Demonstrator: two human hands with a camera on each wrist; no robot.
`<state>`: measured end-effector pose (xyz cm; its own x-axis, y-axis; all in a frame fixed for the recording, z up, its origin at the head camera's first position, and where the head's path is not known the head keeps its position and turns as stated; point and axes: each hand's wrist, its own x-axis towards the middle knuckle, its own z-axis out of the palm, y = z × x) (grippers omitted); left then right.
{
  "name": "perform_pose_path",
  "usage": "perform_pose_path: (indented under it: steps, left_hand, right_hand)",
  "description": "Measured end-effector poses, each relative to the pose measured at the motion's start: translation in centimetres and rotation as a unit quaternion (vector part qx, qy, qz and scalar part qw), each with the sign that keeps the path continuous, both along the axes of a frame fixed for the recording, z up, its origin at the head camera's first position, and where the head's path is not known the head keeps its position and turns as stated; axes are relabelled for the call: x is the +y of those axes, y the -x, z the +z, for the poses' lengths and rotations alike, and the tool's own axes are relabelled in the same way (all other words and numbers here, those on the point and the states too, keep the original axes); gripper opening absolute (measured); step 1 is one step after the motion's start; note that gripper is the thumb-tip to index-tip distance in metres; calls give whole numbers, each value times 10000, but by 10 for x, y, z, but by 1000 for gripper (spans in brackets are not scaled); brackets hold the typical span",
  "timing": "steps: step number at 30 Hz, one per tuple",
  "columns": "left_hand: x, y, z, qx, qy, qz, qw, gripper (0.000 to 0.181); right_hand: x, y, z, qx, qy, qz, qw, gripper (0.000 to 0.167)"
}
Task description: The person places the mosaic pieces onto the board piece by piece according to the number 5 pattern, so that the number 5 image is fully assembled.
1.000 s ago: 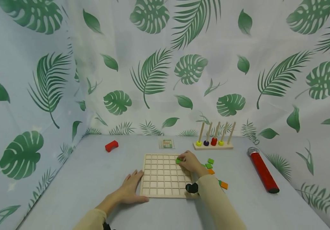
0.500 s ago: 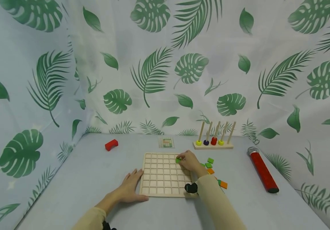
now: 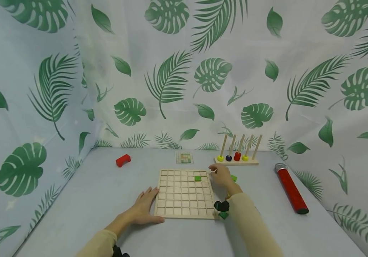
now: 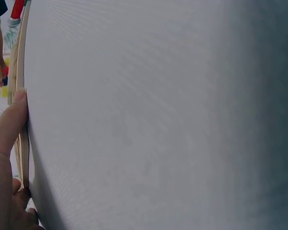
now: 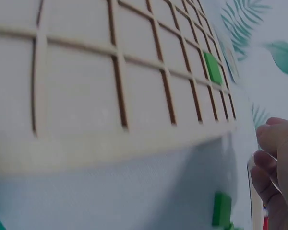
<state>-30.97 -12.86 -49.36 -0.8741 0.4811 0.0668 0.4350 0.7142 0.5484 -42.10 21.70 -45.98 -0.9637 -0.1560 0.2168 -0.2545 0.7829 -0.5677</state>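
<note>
A pale wooden grid board (image 3: 184, 194) lies on the table, one light-green tile (image 3: 198, 178) flat in its second row from the back, second column from the right. My left hand (image 3: 141, 210) rests at the board's left side, fingers spread; in the left wrist view its thumb (image 4: 9, 125) touches the board's edge (image 4: 21, 62). Beyond the back right corner hovers my right hand (image 3: 223, 176), fingers loosely bent and holding nothing. The right wrist view shows that hand (image 5: 278, 158) off the board beside the seated green tile (image 5: 212, 68). Loose tiles are partly hidden under the right arm.
Behind the board lies a small pattern card (image 3: 184, 158). A peg stand with coloured beads (image 3: 237, 161) is at the back right, a red microphone (image 3: 291, 189) at the far right, and a red block (image 3: 123, 160) at the back left. A dark-green tile (image 3: 223, 215) lies by the front right corner.
My right hand has let go of the green tile and moved right, off the board. The tile stays in its cell. My left hand keeps its place at the board.
</note>
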Motion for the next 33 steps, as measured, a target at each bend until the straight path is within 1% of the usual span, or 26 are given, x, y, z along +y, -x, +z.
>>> perform_pose_path:
  steps: [3, 6, 9, 11, 14, 16, 18, 20, 23, 25, 28, 33]
  left_hand:
    - [-1, -1, -1, -26, -55, 8, 10000, 109]
    - [-1, -2, -2, -50, -72, -10, 10000, 110]
    - [-1, -2, -2, -27, -74, -45, 10000, 110]
    - [-1, -2, -2, -21, -87, -51, 9999, 110]
    - [0, -1, 0, -12, -82, -21, 10000, 109]
    - [0, -1, 1, -25, -88, -4, 10000, 109]
    - [0, -1, 2, -8, -58, 2, 10000, 109]
    - [1, 0, 3, 3, -92, -2, 10000, 109]
    - [2, 0, 3, 36, -76, 23, 10000, 109]
    - [2, 1, 2, 40, -61, 47, 10000, 109]
    - [2, 2, 0, 36, -1, 75, 10000, 110]
    - [1, 2, 1, -22, -71, 43, 10000, 110]
  right_hand:
    - [19, 0, -2, 51, 26, -208, 9998, 27]
    - [38, -3, -6, -168, 98, -570, 9982, 26]
    - [55, -6, -8, -377, 72, -961, 9946, 29]
    - [64, -8, -9, -429, 48, -1127, 9927, 34]
    - [75, -9, -8, -652, 105, -1320, 9890, 42]
    - [81, -9, -8, -811, 55, -1343, 9876, 45]
    - [85, -10, -9, -1062, 84, -1381, 9847, 46]
    - [87, -10, -10, -1166, 69, -1348, 9840, 47]
    - [86, -10, -13, -1033, 21, -1258, 9867, 45]
    - [84, -10, -14, -796, -59, -1187, 9897, 43]
    - [80, -12, -14, -611, -34, -1167, 9913, 39]
    - [74, -14, -13, -563, 34, -1247, 9906, 35]
